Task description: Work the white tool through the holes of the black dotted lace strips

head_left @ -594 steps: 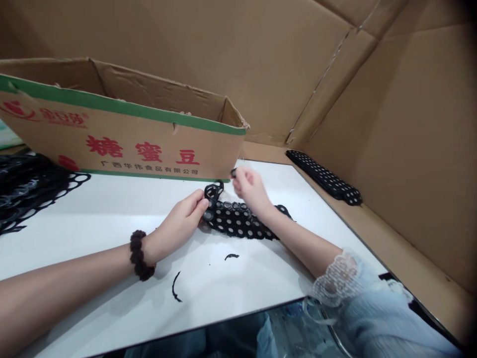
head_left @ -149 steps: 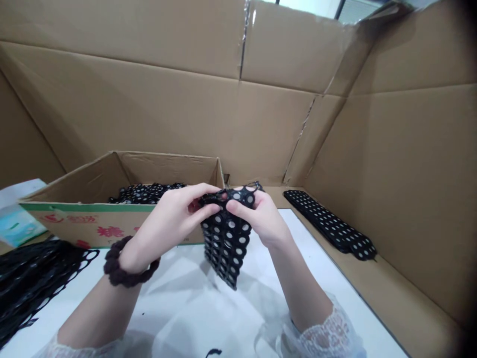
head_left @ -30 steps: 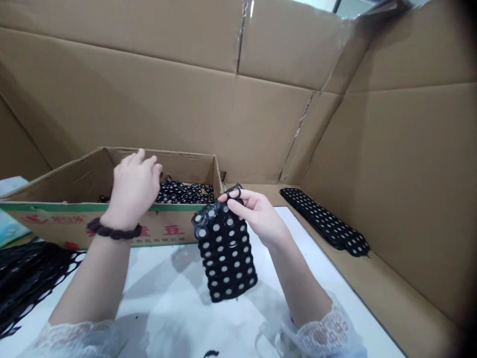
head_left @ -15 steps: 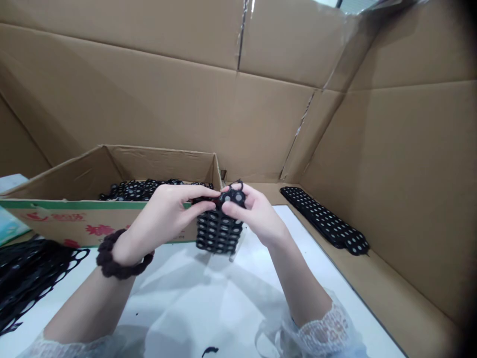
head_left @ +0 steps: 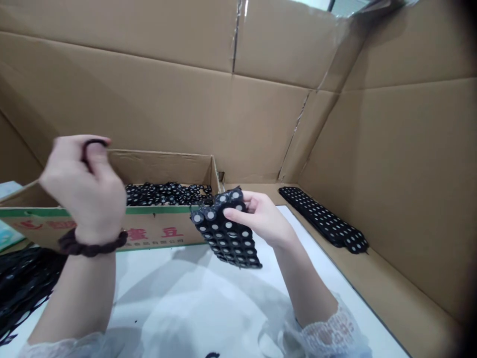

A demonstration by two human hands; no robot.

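Left hand (head_left: 89,189): moved up and away from the dotted sheet since the previous frame, now raised over the carton's left end, blurred; thumb and index finger appear to pinch a thin black loop (head_left: 96,141), held well apart from the sheet.
Packet (head_left: 9,236): pale and green, partly seen beyond the table's left edge, beside the carton.
Black netting (head_left: 26,283): heaped at the table's left edge, its holed fringe spread toward the middle.
Hair tie (head_left: 93,244): dark and bunched, around the left wrist.
Carton (head_left: 156,221): open-topped, red print facing the wearer, along the table's back edge; its open mouth sits within easy reach, with small dotted pieces (head_left: 167,194) loose inside.
Dotted sheet (head_left: 231,236): held above the table in front of the carton's right end, tilted; gripped near its top, likely to leave the lower part hanging free.
Right hand (head_left: 263,216): thumb on the sheet's face, fingers behind, a pinch that seems meant to steady it.
Dotted strips (head_left: 324,219): lying together on brown board just outside the table's back right corner.
Table (head_left: 186,293): white and glossy, a black scrap (head_left: 212,355) at its near edge.
Room: creased cardboard walls (head_left: 149,104) enclose the back and right; a bright gap shows above.
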